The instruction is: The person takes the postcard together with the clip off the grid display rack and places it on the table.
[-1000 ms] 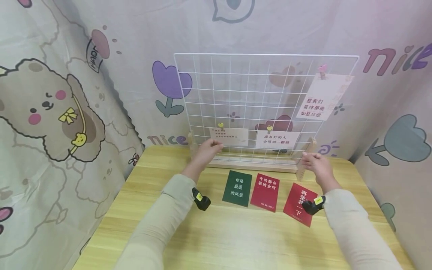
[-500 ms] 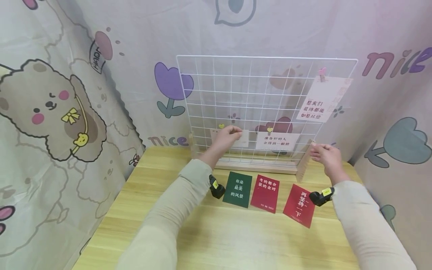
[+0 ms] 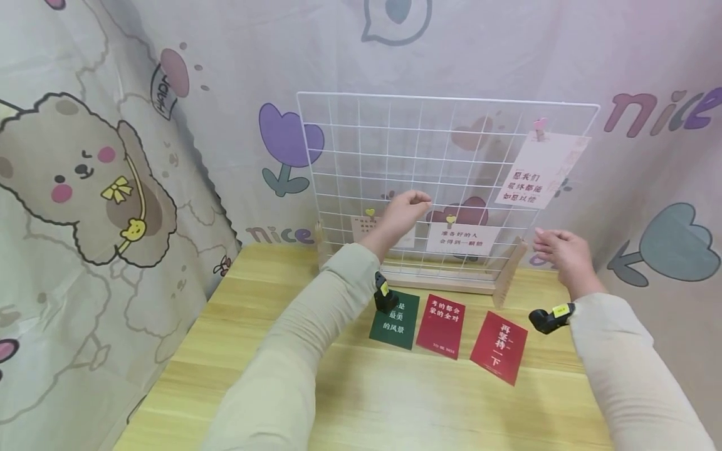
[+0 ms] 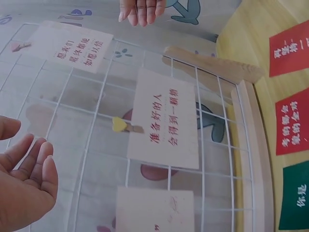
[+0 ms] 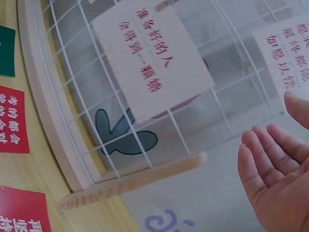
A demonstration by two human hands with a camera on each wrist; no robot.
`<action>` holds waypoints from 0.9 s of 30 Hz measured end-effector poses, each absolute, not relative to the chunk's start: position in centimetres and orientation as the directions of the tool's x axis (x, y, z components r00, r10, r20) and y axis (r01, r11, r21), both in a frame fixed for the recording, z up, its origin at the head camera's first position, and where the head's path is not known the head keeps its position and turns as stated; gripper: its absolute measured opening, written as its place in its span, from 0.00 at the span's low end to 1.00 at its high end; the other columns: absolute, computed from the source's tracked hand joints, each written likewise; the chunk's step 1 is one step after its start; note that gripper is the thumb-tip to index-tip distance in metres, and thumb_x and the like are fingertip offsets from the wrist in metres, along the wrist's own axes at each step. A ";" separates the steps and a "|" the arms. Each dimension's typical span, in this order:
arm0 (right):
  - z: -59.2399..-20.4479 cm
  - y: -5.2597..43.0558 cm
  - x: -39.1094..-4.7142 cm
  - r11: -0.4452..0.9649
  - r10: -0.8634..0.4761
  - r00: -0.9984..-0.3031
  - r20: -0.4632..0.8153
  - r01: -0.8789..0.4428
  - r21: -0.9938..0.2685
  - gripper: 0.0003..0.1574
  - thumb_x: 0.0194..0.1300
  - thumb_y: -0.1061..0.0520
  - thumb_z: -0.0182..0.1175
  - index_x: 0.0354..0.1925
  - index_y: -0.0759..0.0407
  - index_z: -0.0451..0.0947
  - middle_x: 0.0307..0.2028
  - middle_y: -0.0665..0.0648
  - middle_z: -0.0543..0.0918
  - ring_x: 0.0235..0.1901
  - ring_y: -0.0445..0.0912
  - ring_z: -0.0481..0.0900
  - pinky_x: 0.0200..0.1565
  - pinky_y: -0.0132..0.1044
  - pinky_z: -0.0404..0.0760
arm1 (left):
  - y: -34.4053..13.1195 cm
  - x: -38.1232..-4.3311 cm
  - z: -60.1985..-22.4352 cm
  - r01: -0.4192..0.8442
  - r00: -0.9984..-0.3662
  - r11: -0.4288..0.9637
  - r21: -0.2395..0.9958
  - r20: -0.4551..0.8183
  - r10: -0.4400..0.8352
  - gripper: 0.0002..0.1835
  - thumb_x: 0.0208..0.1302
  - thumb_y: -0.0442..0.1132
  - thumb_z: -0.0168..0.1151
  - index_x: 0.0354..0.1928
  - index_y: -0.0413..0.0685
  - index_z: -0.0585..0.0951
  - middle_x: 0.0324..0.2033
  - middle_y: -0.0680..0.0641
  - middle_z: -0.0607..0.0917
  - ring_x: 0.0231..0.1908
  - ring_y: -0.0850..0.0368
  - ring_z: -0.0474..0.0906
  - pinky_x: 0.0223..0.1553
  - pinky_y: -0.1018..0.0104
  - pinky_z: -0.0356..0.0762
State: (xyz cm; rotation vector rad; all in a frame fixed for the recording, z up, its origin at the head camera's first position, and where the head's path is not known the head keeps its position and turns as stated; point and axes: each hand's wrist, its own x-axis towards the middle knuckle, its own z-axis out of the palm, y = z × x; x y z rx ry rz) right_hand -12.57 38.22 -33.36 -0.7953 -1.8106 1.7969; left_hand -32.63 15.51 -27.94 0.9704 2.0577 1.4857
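My left hand (image 3: 402, 216) is in front of the white wire grid (image 3: 445, 98), its fingers loosely bent. In the left wrist view nothing lies between that thumb and fingers (image 4: 36, 166). Beyond the grid's right side is my right hand (image 3: 566, 250), relaxed and holding nothing. Nearest it, at the upper right, hangs a white card (image 3: 527, 172) under a pink heart clip (image 3: 539, 125). Lower down, a yellow heart clip (image 3: 450, 219) holds another white card (image 3: 462, 239). A third white card (image 3: 363, 222), partly hidden by my left hand, hangs below a second yellow heart clip (image 3: 370, 212).
The grid stands in a wooden base (image 3: 451, 287) on the wood-grain table (image 3: 395, 401). In front lie a green card (image 3: 392, 336) and two red cards (image 3: 442, 329), (image 3: 501, 344). A patterned curtain (image 3: 225, 50) surrounds the table's back and sides.
My left hand has moved up and right from beside the left card to above the gap between the two lower cards. My right hand has drifted right and slightly up, away from the base.
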 end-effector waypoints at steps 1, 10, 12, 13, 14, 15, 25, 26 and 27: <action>-33.0 38.1 -12.5 -0.014 0.689 -0.721 -0.068 0.081 -0.997 0.13 0.55 0.49 0.57 0.36 0.54 0.68 0.23 0.41 0.77 0.25 0.34 0.76 0.29 0.23 0.75 | 15.8 -32.6 -27.8 0.291 -0.666 0.175 0.941 0.068 0.743 0.11 0.61 0.41 0.50 0.44 0.48 0.74 0.43 0.52 0.76 0.45 0.58 0.70 0.47 0.63 0.67; -31.8 38.7 -12.7 0.035 0.736 -0.669 -0.100 0.185 -0.982 0.20 0.48 0.40 0.59 0.36 0.47 0.68 0.26 0.37 0.76 0.29 0.32 0.74 0.42 0.30 0.71 | 18.6 -31.0 -26.1 0.319 -0.667 0.163 0.934 0.100 0.738 0.11 0.60 0.37 0.52 0.44 0.43 0.75 0.41 0.50 0.78 0.42 0.58 0.72 0.39 0.71 0.70; -31.8 38.8 -12.9 0.039 0.745 -0.659 -0.102 0.197 -0.980 0.20 0.48 0.39 0.59 0.36 0.46 0.67 0.27 0.37 0.74 0.29 0.32 0.73 0.50 0.37 0.67 | 19.1 -30.7 -25.9 0.338 -0.658 0.156 0.928 0.115 0.744 0.11 0.59 0.36 0.52 0.44 0.42 0.75 0.39 0.48 0.78 0.40 0.57 0.73 0.37 0.72 0.70; -31.8 38.8 -12.9 0.043 0.749 -0.654 -0.105 0.206 -0.978 0.20 0.47 0.38 0.58 0.36 0.45 0.67 0.27 0.37 0.73 0.29 0.32 0.72 0.53 0.41 0.64 | 19.3 -30.6 -25.8 0.348 -0.653 0.152 0.925 0.123 0.747 0.11 0.59 0.36 0.53 0.44 0.42 0.75 0.39 0.48 0.78 0.40 0.57 0.73 0.36 0.73 0.70; -31.7 38.8 -13.0 0.048 0.753 -0.649 -0.105 0.213 -0.976 0.20 0.47 0.38 0.58 0.36 0.44 0.67 0.28 0.37 0.72 0.29 0.32 0.72 0.55 0.46 0.60 | 19.5 -30.6 -25.7 0.362 -0.646 0.150 0.920 0.131 0.752 0.12 0.59 0.36 0.53 0.44 0.41 0.75 0.39 0.48 0.78 0.40 0.57 0.73 0.36 0.74 0.70; -31.7 38.9 -13.1 0.052 0.756 -0.647 -0.102 0.215 -0.975 0.20 0.47 0.38 0.58 0.36 0.43 0.67 0.29 0.37 0.72 0.29 0.31 0.72 0.56 0.47 0.58 | 19.8 -30.6 -25.6 0.372 -0.638 0.146 0.917 0.139 0.757 0.12 0.59 0.36 0.53 0.45 0.41 0.75 0.39 0.48 0.78 0.39 0.57 0.73 0.36 0.74 0.70; -31.0 39.2 -14.5 0.077 0.759 -0.647 -0.074 0.202 -0.976 0.42 0.50 0.40 0.58 0.59 0.54 0.57 0.42 0.47 0.71 0.26 0.29 0.70 0.57 0.47 0.55 | 22.2 -30.8 -22.1 0.477 -0.567 0.080 0.875 0.238 0.788 0.13 0.59 0.37 0.54 0.47 0.44 0.73 0.41 0.51 0.77 0.41 0.63 0.72 0.38 0.79 0.67; -30.9 39.2 -14.7 0.075 0.759 -0.647 -0.071 0.195 -0.978 0.46 0.50 0.41 0.58 0.61 0.59 0.54 0.44 0.48 0.70 0.27 0.29 0.70 0.57 0.47 0.55 | 22.4 -30.7 -21.7 0.484 -0.564 0.076 0.872 0.244 0.789 0.13 0.58 0.37 0.54 0.46 0.44 0.73 0.41 0.51 0.77 0.41 0.63 0.72 0.38 0.79 0.67; -30.8 39.2 -14.8 0.083 0.760 -0.646 -0.064 0.195 -0.977 0.48 0.50 0.41 0.58 0.62 0.61 0.52 0.46 0.49 0.70 0.26 0.29 0.70 0.57 0.46 0.56 | 22.6 -30.6 -21.3 0.484 -0.561 0.071 0.872 0.248 0.790 0.14 0.58 0.37 0.54 0.46 0.44 0.73 0.41 0.52 0.77 0.41 0.64 0.72 0.38 0.80 0.67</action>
